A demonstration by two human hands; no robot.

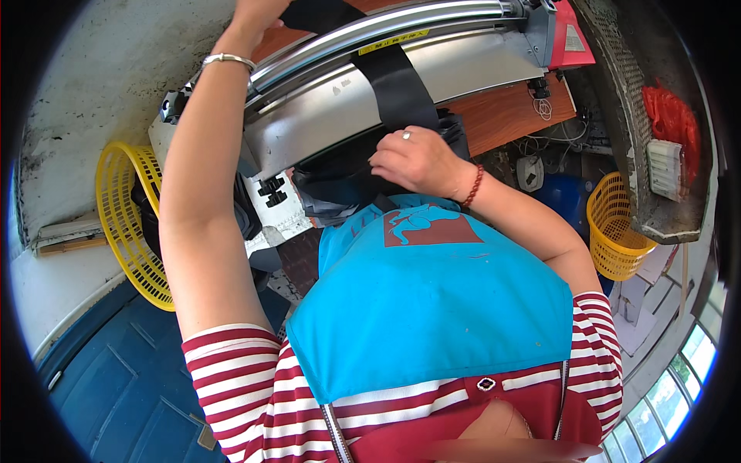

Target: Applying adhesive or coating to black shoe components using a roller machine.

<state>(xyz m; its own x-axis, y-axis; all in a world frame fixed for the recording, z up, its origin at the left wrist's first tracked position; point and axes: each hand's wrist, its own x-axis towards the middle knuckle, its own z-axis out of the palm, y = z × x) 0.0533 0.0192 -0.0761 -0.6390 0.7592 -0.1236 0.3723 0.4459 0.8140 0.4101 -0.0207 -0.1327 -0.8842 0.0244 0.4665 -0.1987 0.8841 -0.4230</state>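
Observation:
A long black strip (395,86) comes out from under the metal roller bar (309,58) of a machine and hangs down over its silver feed plate (312,127). At the strip's lower end is my right hand (423,162), its fingers curled together above dark sheets (340,170) piled before my apron. Whatever those fingers may hold is hidden beneath them. My left hand (261,11) reaches over the left part of the machine, beside another black piece (323,12) on the far side. The picture's upper edge cuts off most of its fingers.
A yellow basket (116,208) with dark pieces stands left of the machine, close to my left arm. Another yellow basket (617,231) is at the right. Loose cables (544,108) lie at the brown tabletop (509,123). A red plastic bag (668,116) is on the right-hand ledge.

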